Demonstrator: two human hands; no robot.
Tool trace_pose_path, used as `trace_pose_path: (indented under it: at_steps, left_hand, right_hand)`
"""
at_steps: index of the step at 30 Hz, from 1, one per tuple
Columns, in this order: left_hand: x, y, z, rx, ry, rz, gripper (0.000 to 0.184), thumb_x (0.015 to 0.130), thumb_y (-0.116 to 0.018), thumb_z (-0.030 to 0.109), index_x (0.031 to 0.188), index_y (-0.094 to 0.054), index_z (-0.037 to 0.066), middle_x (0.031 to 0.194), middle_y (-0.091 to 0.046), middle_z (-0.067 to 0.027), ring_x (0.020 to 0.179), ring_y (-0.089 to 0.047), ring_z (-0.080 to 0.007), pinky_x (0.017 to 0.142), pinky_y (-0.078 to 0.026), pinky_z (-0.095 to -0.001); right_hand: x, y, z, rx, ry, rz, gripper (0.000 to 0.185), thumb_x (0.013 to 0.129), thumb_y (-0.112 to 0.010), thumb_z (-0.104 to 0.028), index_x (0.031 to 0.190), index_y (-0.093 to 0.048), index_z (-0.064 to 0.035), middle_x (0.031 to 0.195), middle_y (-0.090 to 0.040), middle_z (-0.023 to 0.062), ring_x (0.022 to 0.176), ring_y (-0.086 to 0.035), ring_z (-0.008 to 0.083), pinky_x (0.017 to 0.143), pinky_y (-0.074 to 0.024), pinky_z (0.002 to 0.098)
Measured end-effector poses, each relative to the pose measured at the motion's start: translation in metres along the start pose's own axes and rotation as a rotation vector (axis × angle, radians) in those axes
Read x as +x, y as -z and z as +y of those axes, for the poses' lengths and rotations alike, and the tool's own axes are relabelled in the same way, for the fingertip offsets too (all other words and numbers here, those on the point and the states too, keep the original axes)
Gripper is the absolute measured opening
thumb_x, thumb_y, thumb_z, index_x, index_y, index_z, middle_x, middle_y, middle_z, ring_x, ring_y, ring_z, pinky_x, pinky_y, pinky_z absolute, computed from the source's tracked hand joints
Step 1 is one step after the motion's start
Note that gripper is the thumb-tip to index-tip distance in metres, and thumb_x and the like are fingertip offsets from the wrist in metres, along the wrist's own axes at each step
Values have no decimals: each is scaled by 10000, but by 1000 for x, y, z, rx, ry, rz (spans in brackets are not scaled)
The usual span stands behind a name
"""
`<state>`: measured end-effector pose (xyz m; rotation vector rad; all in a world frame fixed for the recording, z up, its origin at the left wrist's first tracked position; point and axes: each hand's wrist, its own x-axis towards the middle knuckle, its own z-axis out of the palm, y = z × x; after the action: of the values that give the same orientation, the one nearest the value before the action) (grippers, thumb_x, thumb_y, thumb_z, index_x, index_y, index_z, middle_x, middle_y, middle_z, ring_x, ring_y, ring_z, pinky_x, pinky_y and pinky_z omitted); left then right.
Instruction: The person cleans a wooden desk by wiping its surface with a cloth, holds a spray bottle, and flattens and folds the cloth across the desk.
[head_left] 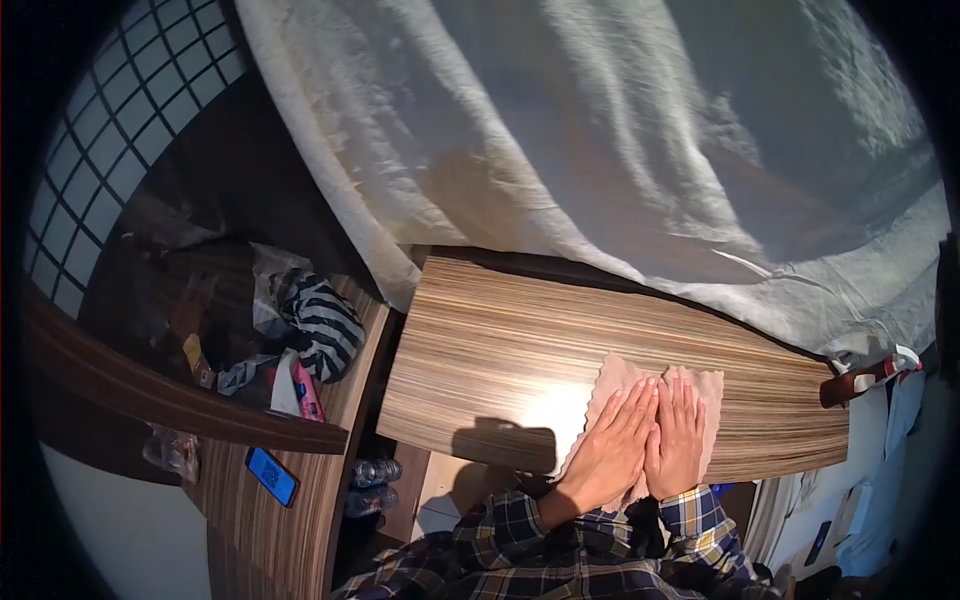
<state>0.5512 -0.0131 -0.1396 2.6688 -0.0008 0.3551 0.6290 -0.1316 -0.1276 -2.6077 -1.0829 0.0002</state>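
A pink cloth (712, 400) with wavy edges lies spread on the striped wood-grain tabletop (480, 330), near its front edge. My left hand (615, 440) rests flat on the cloth, coming from the left, its fingers stretched out and side by side. Close against it, my right hand (680, 430) also lies flat on the cloth with straight fingers. The thumbs are near each other between the two hands. Part of the cloth is hidden under both palms.
Pale fabric (600, 150) hangs behind the tabletop. A brown spray bottle (845, 388) is at the tabletop's right end. To the left, a shelf holds a striped cloth bundle (325, 325) and a pink packet (307, 390); a phone (272, 476) lies below. Plastic bottles (372, 487) stand between.
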Motion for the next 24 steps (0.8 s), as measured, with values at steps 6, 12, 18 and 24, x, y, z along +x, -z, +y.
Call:
trace_pose_path:
  at_steps: [6,12,18,24]
  left_hand:
    - [-29,19,-54,38,249,125,623,910,-424,198,1458,-328,-82,1546,-318,-202,1482,-212,-275,1211,-102,-425]
    - [-70,55,-132,341,473,57,719,880,-469,242,1492,-259,-70,1590,-227,-184,1498,-150,-306,1206,-82,-469]
    - [-82,81,-192,451,698,270,665,940,-465,241,1507,-238,-21,1562,-252,-228,1413,-332,-370,1095,-340,-513]
    - [-75,94,-218,89,776,380,311,1010,-396,260,1164,-462,-1,808,-664,-273,768,-640,-489,691,-499,-578]
  right_hand:
    - [58,-24,-58,38,281,-112,603,896,-432,-198,1475,-367,-42,1571,-284,166,1468,-233,324,1200,-130,488]
    - [121,-84,-138,123,593,-83,571,907,-445,-231,1444,-411,-41,1555,-310,174,1448,-276,327,1192,-166,495]
    - [205,-136,-211,299,799,32,470,892,-488,-270,1291,-547,-29,1370,-525,183,1353,-412,329,1153,-254,494]
    - [230,-155,-240,240,681,9,349,875,-499,-263,1043,-676,-14,1178,-642,181,1282,-485,330,1142,-271,487]
